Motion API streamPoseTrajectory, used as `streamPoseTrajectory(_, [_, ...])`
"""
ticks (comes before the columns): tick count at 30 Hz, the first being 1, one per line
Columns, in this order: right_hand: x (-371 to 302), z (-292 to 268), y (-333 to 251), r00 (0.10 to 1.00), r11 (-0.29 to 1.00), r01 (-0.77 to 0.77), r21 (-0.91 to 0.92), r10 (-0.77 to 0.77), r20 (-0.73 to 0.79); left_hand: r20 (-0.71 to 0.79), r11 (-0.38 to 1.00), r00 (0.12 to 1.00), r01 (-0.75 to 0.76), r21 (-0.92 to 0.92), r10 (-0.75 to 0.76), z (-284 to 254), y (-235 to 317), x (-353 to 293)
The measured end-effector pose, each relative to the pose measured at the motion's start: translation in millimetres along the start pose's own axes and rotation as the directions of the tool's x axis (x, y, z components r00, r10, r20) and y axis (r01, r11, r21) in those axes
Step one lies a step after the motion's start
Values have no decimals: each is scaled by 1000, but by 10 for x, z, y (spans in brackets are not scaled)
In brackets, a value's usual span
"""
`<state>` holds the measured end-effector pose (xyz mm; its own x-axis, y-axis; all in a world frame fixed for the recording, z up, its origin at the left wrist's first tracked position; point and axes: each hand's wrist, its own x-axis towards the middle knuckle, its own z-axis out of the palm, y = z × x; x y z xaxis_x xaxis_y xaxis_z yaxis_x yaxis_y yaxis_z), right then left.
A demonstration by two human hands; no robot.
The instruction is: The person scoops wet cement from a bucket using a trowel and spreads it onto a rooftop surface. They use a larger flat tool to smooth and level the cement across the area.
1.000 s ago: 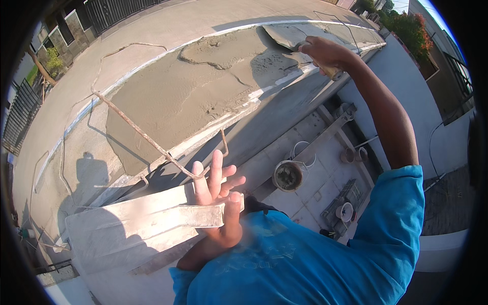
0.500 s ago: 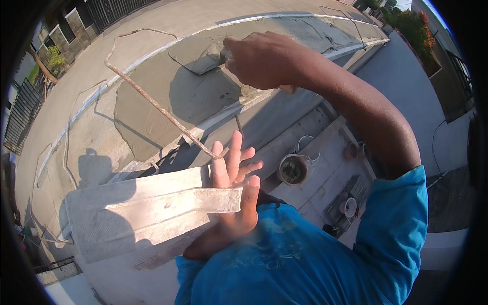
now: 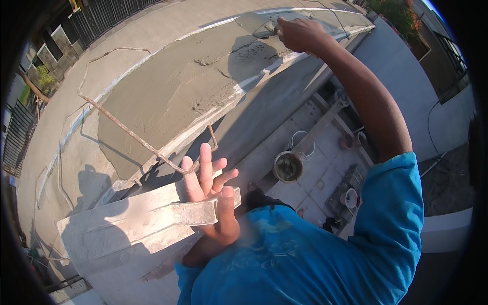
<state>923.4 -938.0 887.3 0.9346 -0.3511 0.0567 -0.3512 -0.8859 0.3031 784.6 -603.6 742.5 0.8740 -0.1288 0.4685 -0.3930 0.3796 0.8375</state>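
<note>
My right hand (image 3: 301,34) reaches to the far side, fingers wrapped round the handle of a trowel; the handle is mostly hidden. The trowel's blade (image 3: 265,30) rests on wet grey mortar (image 3: 168,76) along the wall's top. My left hand (image 3: 216,195) is near the body, palm up, with its thumb hooked over the raised grip of a long pale plastering float (image 3: 137,218). Its other fingers are spread. A rusty bent rod (image 3: 134,136) straddles the mortar, and its near bend lies at my left fingertips.
Below the wall, a bucket (image 3: 288,166) of mortar stands on a tiled floor, near a small white pot (image 3: 349,198) and a plank (image 3: 325,122). More bent rods (image 3: 62,175) clasp the wall at left. A white wall (image 3: 396,91) rises at right.
My right hand has moved the trowel farther along the mortar, away and to the right. Smoothed mortar with a rough ridge shows behind it. My left hand and float have shifted slightly left in view.
</note>
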Motion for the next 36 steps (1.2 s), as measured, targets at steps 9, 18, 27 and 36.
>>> streamPoseTrajectory(9, [495, 380, 999, 987, 967, -143, 210, 123, 102, -146, 992, 989, 24, 122, -6, 123, 42, 7])
streamPoseTrajectory(18, [-458, -304, -67, 933, 815, 184, 549, -321, 164, -23, 998, 1000, 9, 62, -8, 38, 16, 3])
streamPoseTrajectory(27, [-1122, -239, -998, 896, 893, 422, 154, -385, -223, 25, 996, 1000, -17, 89, 14, 16, -1, 13])
streamPoseTrajectory(36, [-605, 152, 256, 995, 998, -30, -54, 25, -94, -206, 996, 975, 81, -33, -86, 178, 13, 4])
